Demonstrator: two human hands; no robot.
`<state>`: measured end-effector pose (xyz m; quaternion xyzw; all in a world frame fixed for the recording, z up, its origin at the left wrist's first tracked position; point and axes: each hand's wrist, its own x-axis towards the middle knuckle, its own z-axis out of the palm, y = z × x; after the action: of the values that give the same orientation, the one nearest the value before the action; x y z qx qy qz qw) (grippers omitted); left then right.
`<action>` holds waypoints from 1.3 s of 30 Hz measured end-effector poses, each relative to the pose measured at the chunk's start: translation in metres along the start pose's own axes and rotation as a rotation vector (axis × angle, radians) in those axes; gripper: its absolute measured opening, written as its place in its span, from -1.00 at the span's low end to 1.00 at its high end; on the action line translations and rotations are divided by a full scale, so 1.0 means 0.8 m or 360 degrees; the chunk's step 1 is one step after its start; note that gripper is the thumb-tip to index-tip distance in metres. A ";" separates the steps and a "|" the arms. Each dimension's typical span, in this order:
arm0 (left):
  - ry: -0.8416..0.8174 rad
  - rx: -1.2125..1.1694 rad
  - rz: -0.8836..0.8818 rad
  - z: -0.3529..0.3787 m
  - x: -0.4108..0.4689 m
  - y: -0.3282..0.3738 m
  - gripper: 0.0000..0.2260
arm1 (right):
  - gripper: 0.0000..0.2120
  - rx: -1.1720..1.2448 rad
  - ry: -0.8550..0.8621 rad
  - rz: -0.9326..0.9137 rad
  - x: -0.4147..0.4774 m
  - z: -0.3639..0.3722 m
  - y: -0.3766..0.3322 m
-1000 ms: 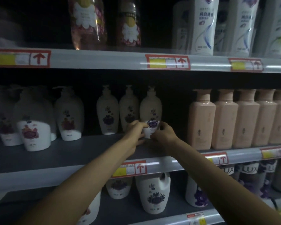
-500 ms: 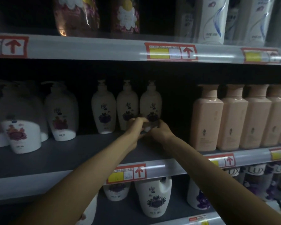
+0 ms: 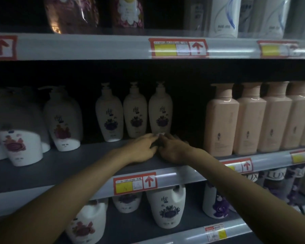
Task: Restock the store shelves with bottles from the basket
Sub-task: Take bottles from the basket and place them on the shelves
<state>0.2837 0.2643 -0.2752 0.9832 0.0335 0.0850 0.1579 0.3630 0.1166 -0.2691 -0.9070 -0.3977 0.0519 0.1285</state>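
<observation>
Now pump bottle [image 3: 160, 113] upright, axis vertical; left hand [image 3: 141, 149], right hand [image 3: 175, 150] fingers [image 3: 152, 136] straight, touching base.

Dim overall, colours muted and grainy. Light seems to come from the front and above. The clear rail [image 3: 95, 47] of the upper shelf carries long white streaks of glare, and the middle rail [image 3: 180, 175] shines the same way. A small hot glint sits on the crinkled pouch [image 3: 69, 14] at top left. Behind the bottles the shelf bays fall to near black. The pink bottles [image 3: 222, 120] read clearest. The pump bottles [image 3: 18, 127] at far left are smeared and soft. Shelf lines bow toward the edges. The left hand [image 3: 141, 148] and right hand [image 3: 174, 150] are slightly blurred, with the forearms in shadow.
</observation>
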 end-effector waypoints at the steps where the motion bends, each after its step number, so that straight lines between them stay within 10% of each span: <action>1: -0.0037 0.0029 -0.0023 0.003 0.001 -0.002 -0.48 | -0.40 -0.0004 -0.0041 -0.0004 0.001 0.001 0.001; 39: -0.0037 0.0273 -0.0168 -0.034 -0.054 0.036 -0.44 | -0.54 0.0001 0.0066 -0.0041 -0.057 -0.032 -0.004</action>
<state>0.2378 0.2415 -0.2474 0.9909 0.0904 0.0619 0.0777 0.3349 0.0803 -0.2441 -0.9027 -0.4065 0.0315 0.1375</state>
